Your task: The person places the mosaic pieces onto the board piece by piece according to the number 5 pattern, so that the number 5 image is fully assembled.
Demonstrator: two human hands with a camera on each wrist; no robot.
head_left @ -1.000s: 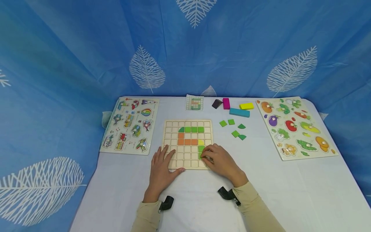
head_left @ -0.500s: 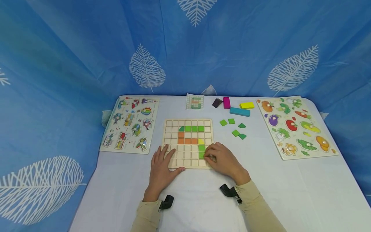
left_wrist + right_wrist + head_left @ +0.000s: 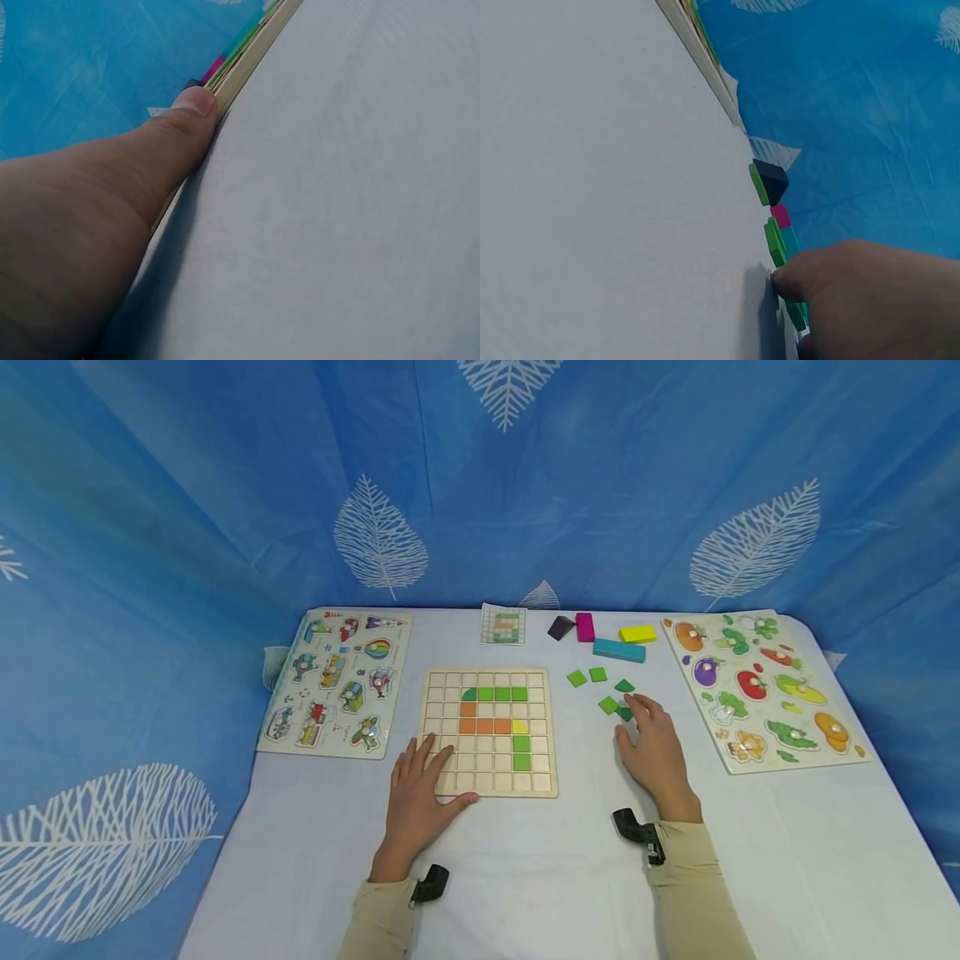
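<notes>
The right hand (image 3: 654, 750) has left the grid board (image 3: 487, 732) for the loose green tiles (image 3: 609, 704) to its right, fingers relaxed and touching one, while the left hand (image 3: 418, 797) stays flat on the board's near-left corner.

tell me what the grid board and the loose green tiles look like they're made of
Grid board: probably pale unfinished wood, matte, with a layered edge in the left wrist view. Loose green tiles: likely painted wood or foam, flat matte colour, thick edges in the right wrist view.
</notes>
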